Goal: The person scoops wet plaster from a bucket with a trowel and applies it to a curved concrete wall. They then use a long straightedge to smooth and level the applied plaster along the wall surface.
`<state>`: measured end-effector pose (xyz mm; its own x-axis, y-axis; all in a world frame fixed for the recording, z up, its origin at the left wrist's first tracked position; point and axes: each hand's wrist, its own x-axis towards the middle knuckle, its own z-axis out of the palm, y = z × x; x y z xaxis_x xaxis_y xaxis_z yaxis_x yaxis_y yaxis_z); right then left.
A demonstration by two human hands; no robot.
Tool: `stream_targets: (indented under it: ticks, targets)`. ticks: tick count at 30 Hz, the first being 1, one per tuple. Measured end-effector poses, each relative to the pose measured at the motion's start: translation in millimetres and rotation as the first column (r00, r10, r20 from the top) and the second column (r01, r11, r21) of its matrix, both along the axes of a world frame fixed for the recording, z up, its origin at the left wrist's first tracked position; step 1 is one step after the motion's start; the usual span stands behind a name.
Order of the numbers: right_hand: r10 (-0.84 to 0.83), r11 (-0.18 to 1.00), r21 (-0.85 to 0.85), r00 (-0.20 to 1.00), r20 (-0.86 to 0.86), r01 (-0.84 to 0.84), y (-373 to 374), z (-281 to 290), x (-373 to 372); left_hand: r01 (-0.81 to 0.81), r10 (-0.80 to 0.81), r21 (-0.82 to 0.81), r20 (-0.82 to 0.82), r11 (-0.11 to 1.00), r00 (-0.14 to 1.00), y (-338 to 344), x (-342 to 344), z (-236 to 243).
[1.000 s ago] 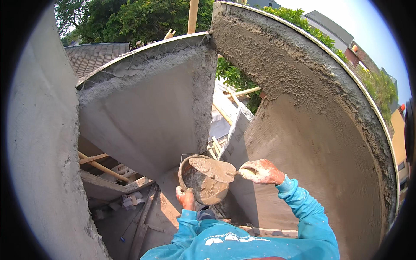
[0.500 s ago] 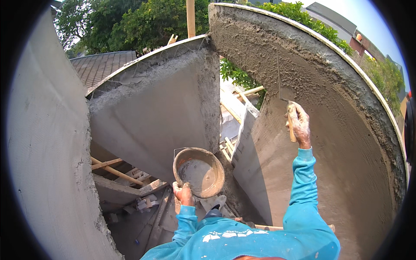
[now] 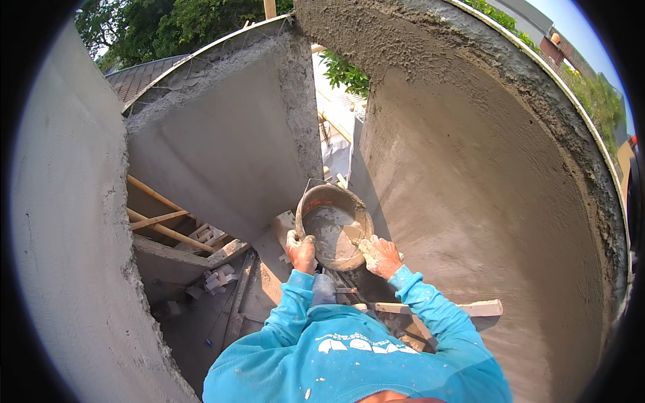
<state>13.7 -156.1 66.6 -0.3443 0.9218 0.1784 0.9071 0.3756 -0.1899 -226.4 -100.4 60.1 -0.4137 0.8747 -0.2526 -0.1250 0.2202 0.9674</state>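
My left hand [image 3: 302,252] grips the left rim of a mortar-caked bucket [image 3: 327,255] with a wire handle and some wet grey mix in it. My right hand [image 3: 383,258] is closed on the handle of a trowel [image 3: 354,234] at the bucket's right side, its blade down inside the bucket. Right of the bucket rises a tall curved wall [image 3: 463,188], freshly coated with brown-grey mortar, rough along its top band.
A grey plastered panel [image 3: 208,148] stands behind the bucket, a nearer wall [image 3: 77,221] at left. Lower left are bamboo poles [image 3: 171,232], offcuts [image 3: 218,279] and boards. A timber [image 3: 470,309] crosses below my right arm. Trees [image 3: 154,30] and roofs lie beyond.
My right hand and trowel went up toward the right wall, then came down into the bucket, which held mortar on the blade earlier. The view has shifted, putting the bucket further right and higher.
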Motion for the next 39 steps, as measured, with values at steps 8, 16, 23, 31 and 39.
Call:
stream_targets:
  ticks: [8, 16, 23, 31, 39]
  targets:
    - [-0.176, 0.928, -0.344, 0.981, -0.077, 0.140, -54, 89, 60, -0.036, 0.038, -0.015, 0.165, 0.999, 0.986, -45, 36, -13]
    - [0.070, 0.968, -0.215, 0.963, -0.259, -0.128, -9, 191, 42, -0.162, 0.170, -0.056, 0.215, 0.985, 0.962, -40, 13, -32]
    - [-0.075, 0.706, -0.632, 0.853, -0.516, -0.320, 111, 290, 20, -0.303, 0.303, -0.033, -0.016, 0.952, 0.953, -20, -41, -25]
    - [-0.297, 0.897, -0.068, 0.484, -0.823, 0.436, 132, 255, 133, -0.346, 0.347, -0.036, 0.125, 0.938, 0.929, -6, -67, -7]
    - [-0.114, 0.991, -0.097, 0.951, -0.286, 0.090, 35, 182, 54, -0.208, 0.206, 0.024, 0.068, 0.978, 0.976, 1, -48, 11]
